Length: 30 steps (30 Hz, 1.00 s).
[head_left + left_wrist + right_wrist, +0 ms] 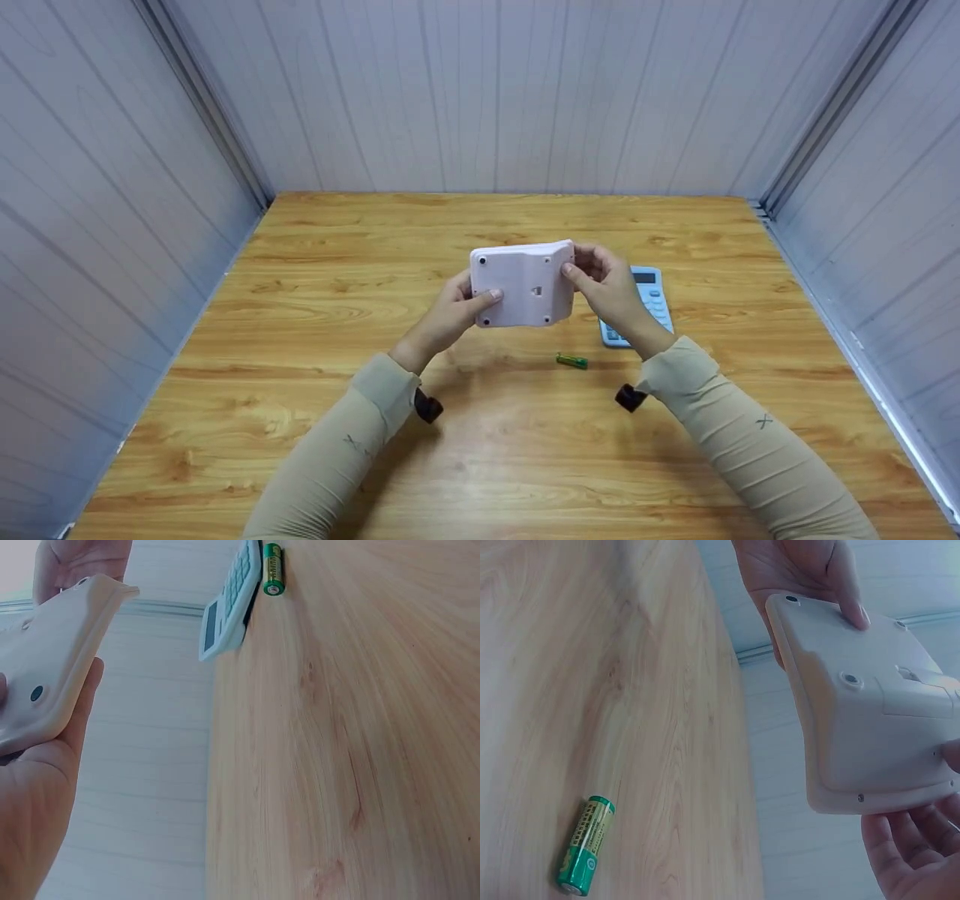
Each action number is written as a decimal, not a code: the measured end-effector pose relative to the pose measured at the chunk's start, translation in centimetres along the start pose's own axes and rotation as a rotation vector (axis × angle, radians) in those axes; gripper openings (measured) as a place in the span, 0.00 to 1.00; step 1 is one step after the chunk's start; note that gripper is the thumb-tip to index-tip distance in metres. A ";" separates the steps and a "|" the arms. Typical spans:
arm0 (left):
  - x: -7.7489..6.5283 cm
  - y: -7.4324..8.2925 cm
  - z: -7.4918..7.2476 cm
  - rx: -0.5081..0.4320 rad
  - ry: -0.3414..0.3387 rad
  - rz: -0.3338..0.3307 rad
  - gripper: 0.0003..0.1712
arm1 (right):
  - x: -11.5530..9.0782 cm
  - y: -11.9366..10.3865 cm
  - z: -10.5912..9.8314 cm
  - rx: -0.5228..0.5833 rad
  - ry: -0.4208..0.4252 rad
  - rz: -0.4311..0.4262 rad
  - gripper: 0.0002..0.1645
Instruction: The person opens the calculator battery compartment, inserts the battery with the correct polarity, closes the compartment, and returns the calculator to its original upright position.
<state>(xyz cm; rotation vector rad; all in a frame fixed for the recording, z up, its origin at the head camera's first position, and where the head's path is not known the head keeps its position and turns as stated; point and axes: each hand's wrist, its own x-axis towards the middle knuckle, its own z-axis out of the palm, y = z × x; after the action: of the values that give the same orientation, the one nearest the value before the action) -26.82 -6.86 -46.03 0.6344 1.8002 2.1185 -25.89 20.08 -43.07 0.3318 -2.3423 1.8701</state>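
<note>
A pale pink calculator [514, 289] is held up above the table, its back toward the head camera and its keys hidden. My left hand [451, 309] grips one side, thumb pressed on the back and fingers behind. At the opposite side my right hand [611, 289] pinches the thicker end between thumb and fingers. The right wrist view shows round feet, screws and a battery cover [919, 699] lying in place on the back. A green and gold battery [571, 361] lies on the table below, apart from both hands.
Behind my right hand and wrist, a light blue calculator [654, 298] lies face up on the wooden table [337, 247], partly covered. Pale panel walls [465, 97] enclose the table at the back and both sides. Dark wrist devices [428, 407] hang under my sleeves.
</note>
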 end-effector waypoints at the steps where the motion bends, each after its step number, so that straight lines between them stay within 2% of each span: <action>1: 0.0 0.0 0.1 -0.006 0.006 -0.009 0.27 | 0.0 0.1 0.0 -0.003 0.006 0.001 0.21; 6: 0.2 -0.2 0.4 -0.027 0.037 -0.045 0.28 | -0.3 0.1 0.2 -0.009 0.040 0.009 0.20; 12: 0.4 -0.4 0.8 -0.048 0.046 -0.052 0.28 | -0.4 0.4 0.3 -0.049 0.080 0.018 0.23; 24: 1.2 -0.5 1.1 -0.058 0.093 -0.109 0.27 | -0.8 0.5 0.7 -0.139 0.087 0.025 0.26; 30: 1.4 -0.7 1.1 -0.053 0.085 -0.109 0.27 | -1.2 0.3 1.1 -0.219 0.052 0.040 0.36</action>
<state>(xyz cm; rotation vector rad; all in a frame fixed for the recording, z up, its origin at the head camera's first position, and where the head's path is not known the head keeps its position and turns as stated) -27.48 -5.13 -46.37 0.4292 1.7723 2.1420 -24.82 19.15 -43.89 0.2108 -2.5044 1.5954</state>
